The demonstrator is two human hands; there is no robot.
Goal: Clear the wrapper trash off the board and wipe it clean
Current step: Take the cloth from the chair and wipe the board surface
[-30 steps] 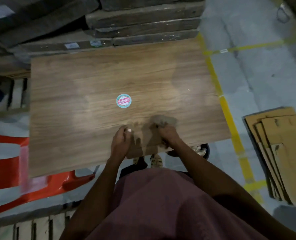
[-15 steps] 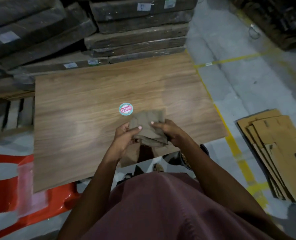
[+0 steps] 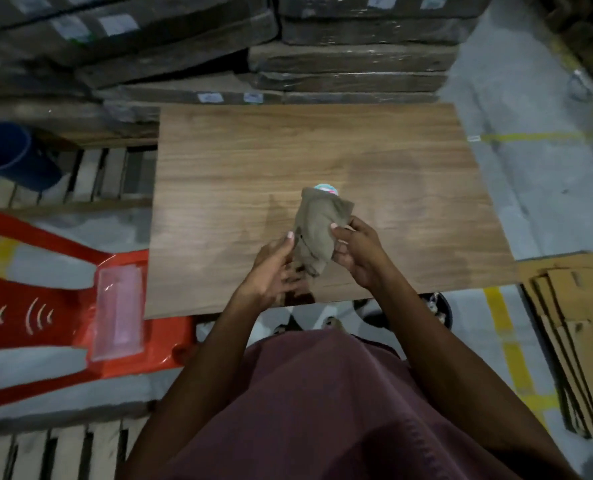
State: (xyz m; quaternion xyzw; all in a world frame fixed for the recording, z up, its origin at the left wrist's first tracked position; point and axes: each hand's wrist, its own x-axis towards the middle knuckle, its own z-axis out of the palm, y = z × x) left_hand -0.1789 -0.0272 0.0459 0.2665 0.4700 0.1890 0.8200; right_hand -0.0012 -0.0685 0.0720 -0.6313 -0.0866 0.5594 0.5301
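Right hand (image 3: 355, 252) pinches the wadded cloth (image 3: 317, 230); left hand (image 3: 272, 271) touches its lower end, fingers blurred, grip can't tell. Cloth is held over the board (image 3: 392, 150), near-centre. Risk: a loose wad probably smears rather than wipes, and could snag the sticker (image 3: 327, 188) behind it.

A bunched olive-brown cloth (image 3: 317, 233) is held above the wood-grain board (image 3: 392, 161), near its middle, hiding most of the board's round sticker (image 3: 326, 189).
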